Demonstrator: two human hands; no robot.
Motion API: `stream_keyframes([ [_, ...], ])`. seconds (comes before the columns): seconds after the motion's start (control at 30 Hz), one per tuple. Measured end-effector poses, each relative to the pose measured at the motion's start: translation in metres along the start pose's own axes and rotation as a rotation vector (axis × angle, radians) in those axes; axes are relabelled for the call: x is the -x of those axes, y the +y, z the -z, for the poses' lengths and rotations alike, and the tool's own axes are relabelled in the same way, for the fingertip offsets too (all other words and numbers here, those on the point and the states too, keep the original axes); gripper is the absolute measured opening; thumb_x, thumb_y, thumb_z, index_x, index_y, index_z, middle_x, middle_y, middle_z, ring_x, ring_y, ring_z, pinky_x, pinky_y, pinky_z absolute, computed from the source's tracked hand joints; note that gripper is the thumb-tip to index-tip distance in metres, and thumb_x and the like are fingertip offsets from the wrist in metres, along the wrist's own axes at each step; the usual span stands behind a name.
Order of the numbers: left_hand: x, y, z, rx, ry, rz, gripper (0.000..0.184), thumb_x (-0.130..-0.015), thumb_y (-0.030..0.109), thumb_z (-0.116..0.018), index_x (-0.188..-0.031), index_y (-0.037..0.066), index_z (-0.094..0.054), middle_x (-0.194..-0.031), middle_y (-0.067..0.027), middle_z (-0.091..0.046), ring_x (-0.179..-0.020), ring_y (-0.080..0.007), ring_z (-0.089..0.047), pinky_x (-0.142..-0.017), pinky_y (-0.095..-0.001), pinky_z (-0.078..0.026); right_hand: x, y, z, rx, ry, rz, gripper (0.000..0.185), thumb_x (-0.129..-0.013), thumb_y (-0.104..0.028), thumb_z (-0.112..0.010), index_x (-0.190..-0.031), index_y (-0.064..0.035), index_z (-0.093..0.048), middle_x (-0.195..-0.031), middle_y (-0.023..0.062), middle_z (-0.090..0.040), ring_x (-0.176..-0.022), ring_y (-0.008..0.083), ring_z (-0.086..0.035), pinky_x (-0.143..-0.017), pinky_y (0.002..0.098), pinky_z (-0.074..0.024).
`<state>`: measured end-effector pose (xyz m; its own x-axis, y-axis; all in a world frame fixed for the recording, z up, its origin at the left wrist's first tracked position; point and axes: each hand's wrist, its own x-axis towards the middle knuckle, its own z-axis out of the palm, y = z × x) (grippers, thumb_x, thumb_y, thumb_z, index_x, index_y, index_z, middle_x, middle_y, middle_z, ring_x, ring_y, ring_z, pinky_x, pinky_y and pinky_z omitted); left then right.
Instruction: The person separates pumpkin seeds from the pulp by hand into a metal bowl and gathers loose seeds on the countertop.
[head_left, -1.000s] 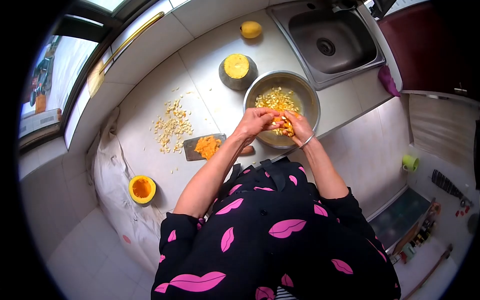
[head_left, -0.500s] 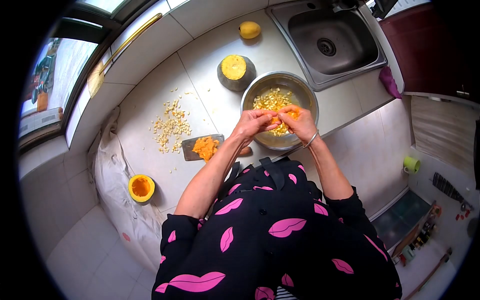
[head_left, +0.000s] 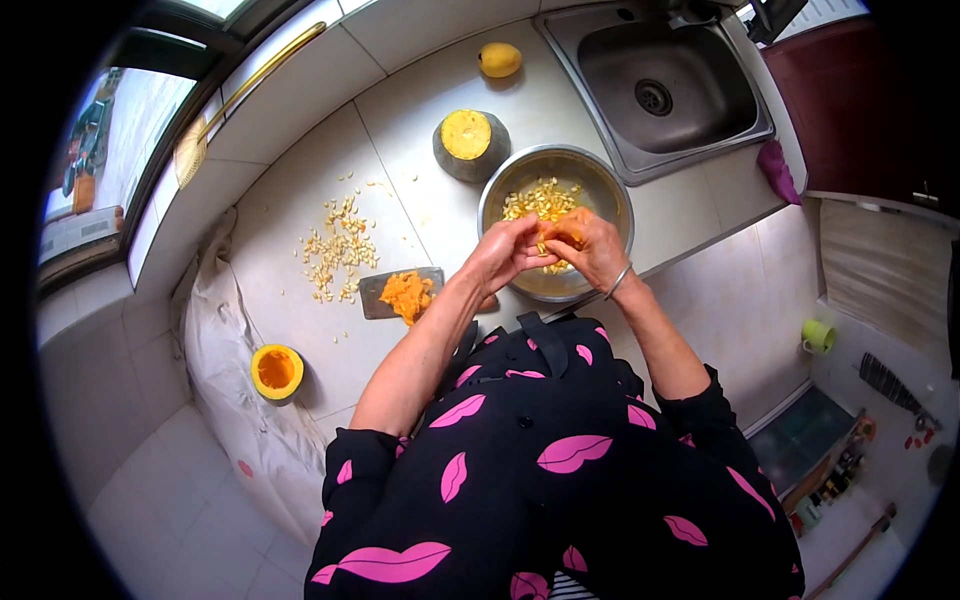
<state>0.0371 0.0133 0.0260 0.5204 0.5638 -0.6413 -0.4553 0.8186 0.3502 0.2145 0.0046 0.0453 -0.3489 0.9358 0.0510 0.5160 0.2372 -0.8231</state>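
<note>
Both hands meet over a steel bowl (head_left: 622,205) that holds many pumpkin seeds (head_left: 545,196) in a little liquid. My right hand (head_left: 592,252), with a bangle at its wrist, is closed round a clump of orange pumpkin pulp (head_left: 566,234). At its edge my left hand (head_left: 508,250) has its fingers curled, with pale seeds at the fingertips. Left of the bowl, a cleaver (head_left: 376,302) lies flat with more scooped pulp (head_left: 407,295) on its blade. My left forearm partly hides its handle.
Loose seeds (head_left: 342,245) are scattered on the tiled counter. A cut pumpkin (head_left: 478,150) stands behind the bowl, near a yellow fruit (head_left: 499,60). A hollowed pumpkin piece (head_left: 277,372) sits at the left by a white cloth (head_left: 225,350). The sink (head_left: 690,90) is at back right.
My left fingers have opened slightly and turned more palm-up beside the pulp. My right hand has rolled a little over the clump. The view has shifted slightly.
</note>
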Motion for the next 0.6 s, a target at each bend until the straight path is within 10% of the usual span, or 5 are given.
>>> stream_keyframes([
  [0.6, -0.005, -0.017, 0.002, -0.113, -0.04, -0.026, 0.035, -0.084, -0.003, -0.038, -0.115, -0.005, -0.053, -0.1, -0.0098, -0.06, -0.088, -0.0143, -0.062, -0.081, -0.0273, -0.054, -0.001, 0.0, 0.001, 0.058, -0.204, -0.103, 0.024, -0.075, -0.015, -0.063, -0.096, -0.0044, -0.064, -0.08, 0.0161, -0.062, -0.077, 0.0326, -0.06, -0.07, 0.0381, -0.0482],
])
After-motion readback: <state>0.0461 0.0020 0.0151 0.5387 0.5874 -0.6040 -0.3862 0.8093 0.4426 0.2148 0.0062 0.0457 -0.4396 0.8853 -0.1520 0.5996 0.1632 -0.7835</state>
